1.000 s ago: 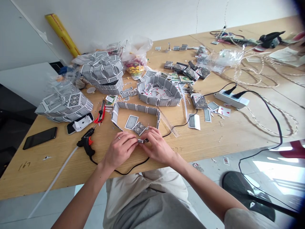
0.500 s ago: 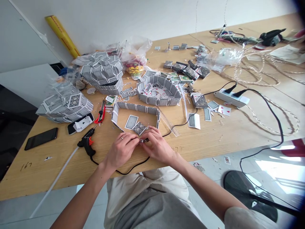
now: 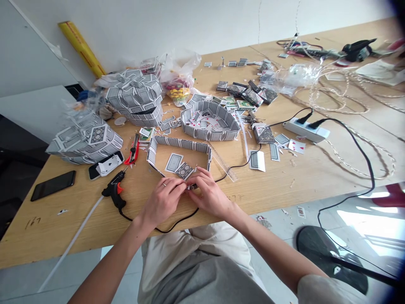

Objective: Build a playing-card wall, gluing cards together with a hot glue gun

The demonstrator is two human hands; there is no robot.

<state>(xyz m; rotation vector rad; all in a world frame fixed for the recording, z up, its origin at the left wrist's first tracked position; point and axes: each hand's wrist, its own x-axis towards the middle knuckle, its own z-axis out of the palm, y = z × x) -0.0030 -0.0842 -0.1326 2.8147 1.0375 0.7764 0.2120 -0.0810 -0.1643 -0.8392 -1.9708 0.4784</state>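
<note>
A band of folded playing cards [image 3: 182, 144] stands on edge on the wooden table, forming an angular outline. At its near side, my left hand [image 3: 166, 196] and my right hand [image 3: 207, 192] meet with fingers pinched on the near part of the band, mostly hidden by the fingers. Inside the outline lie a grey-backed card [image 3: 174, 162] and a dark-backed card [image 3: 184, 170], the latter just beyond my fingertips. Left of my left hand, a black glue gun [image 3: 114, 190] rests on the table. Behind the band sits a card-walled tray [image 3: 210, 134] with loose cards in it.
Two card-covered boxes [image 3: 134, 95] [image 3: 85, 141] stand at the left, near a red cutter [image 3: 133, 152] and a phone [image 3: 53, 185]. A clear ruler [image 3: 223, 162] lies right of the band. A power strip [image 3: 306, 130] and cables are farther right. The glue gun's cord runs below my hands.
My left hand's fingers have shifted slightly at the near side of the band. The whole view has moved a little; my right hand keeps its grip.
</note>
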